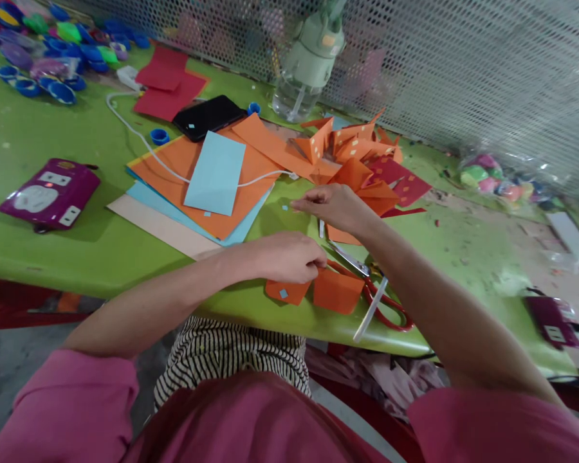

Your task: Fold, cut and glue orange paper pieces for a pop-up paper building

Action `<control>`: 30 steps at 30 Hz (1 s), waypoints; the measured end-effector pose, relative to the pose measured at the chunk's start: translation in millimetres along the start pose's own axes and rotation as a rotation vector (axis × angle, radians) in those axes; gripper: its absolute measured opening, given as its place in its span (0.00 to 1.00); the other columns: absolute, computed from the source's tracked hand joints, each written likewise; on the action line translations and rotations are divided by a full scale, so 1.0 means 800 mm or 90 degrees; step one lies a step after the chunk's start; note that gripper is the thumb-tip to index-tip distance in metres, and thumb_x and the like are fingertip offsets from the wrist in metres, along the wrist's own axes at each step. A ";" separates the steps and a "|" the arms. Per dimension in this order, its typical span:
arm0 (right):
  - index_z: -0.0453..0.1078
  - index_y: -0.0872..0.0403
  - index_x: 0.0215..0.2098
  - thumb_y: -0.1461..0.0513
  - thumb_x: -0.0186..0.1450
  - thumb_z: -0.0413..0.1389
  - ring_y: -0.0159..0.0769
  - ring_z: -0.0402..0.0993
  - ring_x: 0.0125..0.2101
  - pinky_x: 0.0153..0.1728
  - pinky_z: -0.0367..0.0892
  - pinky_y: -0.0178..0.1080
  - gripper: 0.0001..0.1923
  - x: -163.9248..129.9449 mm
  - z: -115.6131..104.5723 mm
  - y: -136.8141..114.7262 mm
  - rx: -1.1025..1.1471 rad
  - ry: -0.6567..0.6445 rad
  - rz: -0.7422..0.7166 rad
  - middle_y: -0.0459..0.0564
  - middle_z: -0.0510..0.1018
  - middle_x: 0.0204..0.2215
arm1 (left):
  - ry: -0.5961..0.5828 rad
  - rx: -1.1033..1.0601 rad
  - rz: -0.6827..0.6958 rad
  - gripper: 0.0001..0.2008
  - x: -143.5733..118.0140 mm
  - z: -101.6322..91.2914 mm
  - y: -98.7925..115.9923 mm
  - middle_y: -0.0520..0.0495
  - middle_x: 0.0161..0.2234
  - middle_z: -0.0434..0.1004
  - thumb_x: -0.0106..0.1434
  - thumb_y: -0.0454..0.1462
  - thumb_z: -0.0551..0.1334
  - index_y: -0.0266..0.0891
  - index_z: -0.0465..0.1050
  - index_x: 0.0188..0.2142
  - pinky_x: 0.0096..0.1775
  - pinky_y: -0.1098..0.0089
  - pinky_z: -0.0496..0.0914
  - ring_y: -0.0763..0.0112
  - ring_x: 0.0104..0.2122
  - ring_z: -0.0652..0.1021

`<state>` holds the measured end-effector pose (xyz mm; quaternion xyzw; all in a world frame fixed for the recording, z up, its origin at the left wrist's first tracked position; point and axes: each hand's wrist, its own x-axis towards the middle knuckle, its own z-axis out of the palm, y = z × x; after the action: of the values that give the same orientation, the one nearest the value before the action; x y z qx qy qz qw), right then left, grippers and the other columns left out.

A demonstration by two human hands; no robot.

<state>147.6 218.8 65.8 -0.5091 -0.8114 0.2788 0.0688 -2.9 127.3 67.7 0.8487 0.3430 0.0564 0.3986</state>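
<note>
Orange paper (289, 291) under left hand (289, 257), fingers seemingly closed.

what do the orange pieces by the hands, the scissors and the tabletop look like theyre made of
Orange pieces: thin matte paper or card, flat with sharp cut edges. Scissors: shiny metal blades, glossy red handles, probably plastic. Tabletop: smooth green surface with a soft sheen, perhaps painted or laminated; cannot tell which.

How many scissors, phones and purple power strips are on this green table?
Scissors, by the right hand: 1
Phone: 1
Purple power strips: 2
Total: 4
</note>
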 end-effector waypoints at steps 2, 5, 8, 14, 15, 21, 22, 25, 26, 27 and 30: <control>0.78 0.53 0.29 0.56 0.60 0.62 0.28 0.64 0.23 0.28 0.57 0.35 0.09 0.006 0.005 0.001 -0.031 0.026 -0.033 0.42 0.74 0.22 | 0.002 0.002 0.004 0.16 0.000 0.000 0.000 0.43 0.39 0.82 0.62 0.34 0.53 0.40 0.80 0.41 0.38 0.66 0.64 0.65 0.36 0.76; 0.77 0.53 0.32 0.61 0.58 0.61 0.29 0.68 0.27 0.32 0.60 0.35 0.05 0.016 0.014 0.004 -0.037 0.034 -0.061 0.44 0.79 0.28 | 0.009 0.009 0.008 0.17 0.001 0.002 -0.001 0.44 0.41 0.83 0.62 0.34 0.52 0.40 0.80 0.41 0.37 0.66 0.63 0.65 0.37 0.76; 0.76 0.53 0.33 0.59 0.56 0.62 0.30 0.69 0.28 0.34 0.61 0.36 0.07 0.024 0.020 0.005 -0.040 0.011 -0.072 0.44 0.79 0.30 | 0.022 0.016 0.017 0.16 0.001 0.003 -0.002 0.44 0.42 0.83 0.62 0.33 0.52 0.40 0.79 0.40 0.36 0.66 0.62 0.66 0.37 0.76; 0.73 0.54 0.28 0.62 0.58 0.60 0.31 0.68 0.27 0.32 0.61 0.36 0.03 0.026 0.021 0.000 -0.058 -0.037 -0.043 0.43 0.75 0.25 | 0.019 0.009 0.009 0.17 0.001 0.002 -0.002 0.43 0.40 0.82 0.62 0.33 0.53 0.40 0.80 0.41 0.36 0.65 0.62 0.64 0.36 0.76; 0.72 0.54 0.28 0.63 0.58 0.60 0.31 0.68 0.27 0.31 0.61 0.36 0.02 0.024 0.019 -0.001 -0.045 -0.032 -0.036 0.43 0.75 0.25 | 0.017 0.003 0.009 0.16 0.001 0.002 -0.001 0.43 0.40 0.82 0.62 0.33 0.53 0.40 0.80 0.41 0.37 0.65 0.63 0.64 0.36 0.76; 0.70 0.52 0.29 0.63 0.58 0.61 0.29 0.66 0.24 0.25 0.63 0.33 0.04 0.013 0.010 0.004 0.220 -0.066 0.006 0.42 0.72 0.22 | 0.006 -0.007 0.000 0.16 0.000 0.000 -0.001 0.43 0.40 0.82 0.62 0.33 0.54 0.41 0.80 0.42 0.40 0.65 0.65 0.64 0.37 0.77; 0.70 0.52 0.29 0.64 0.57 0.62 0.29 0.66 0.24 0.25 0.63 0.33 0.04 0.012 0.009 0.005 0.250 -0.068 0.015 0.42 0.73 0.22 | 0.006 -0.006 -0.003 0.16 0.000 0.000 -0.001 0.43 0.40 0.82 0.62 0.33 0.54 0.41 0.80 0.42 0.40 0.65 0.65 0.64 0.37 0.77; 0.73 0.52 0.31 0.65 0.55 0.64 0.29 0.69 0.26 0.27 0.65 0.33 0.06 0.009 0.006 0.007 0.291 -0.060 0.027 0.42 0.75 0.24 | 0.008 0.000 -0.001 0.16 0.001 0.001 -0.001 0.44 0.40 0.82 0.62 0.33 0.54 0.42 0.80 0.42 0.40 0.67 0.65 0.65 0.38 0.77; 0.74 0.52 0.31 0.65 0.55 0.64 0.29 0.69 0.26 0.27 0.65 0.33 0.06 0.007 0.004 0.007 0.294 -0.059 0.025 0.43 0.76 0.24 | 0.011 0.006 0.003 0.16 0.001 0.001 -0.001 0.45 0.41 0.82 0.62 0.33 0.54 0.42 0.80 0.42 0.39 0.67 0.65 0.66 0.38 0.77; 0.74 0.51 0.31 0.64 0.55 0.65 0.29 0.69 0.26 0.27 0.66 0.34 0.06 0.002 0.001 0.006 0.296 -0.056 0.021 0.43 0.76 0.24 | 0.013 0.014 0.006 0.16 0.001 0.001 -0.002 0.45 0.42 0.83 0.62 0.33 0.54 0.42 0.80 0.42 0.39 0.67 0.65 0.66 0.38 0.77; 0.73 0.51 0.29 0.60 0.55 0.66 0.30 0.69 0.26 0.29 0.67 0.36 0.07 -0.023 -0.011 0.000 0.302 -0.011 0.002 0.43 0.75 0.24 | 0.028 0.042 -0.001 0.16 0.000 0.000 -0.004 0.45 0.42 0.83 0.63 0.33 0.53 0.40 0.80 0.42 0.37 0.68 0.64 0.65 0.38 0.77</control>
<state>159.6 206.1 76.4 -0.4777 -0.7229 0.4660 0.1790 -4.6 129.0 65.7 0.8597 0.3538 0.0636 0.3629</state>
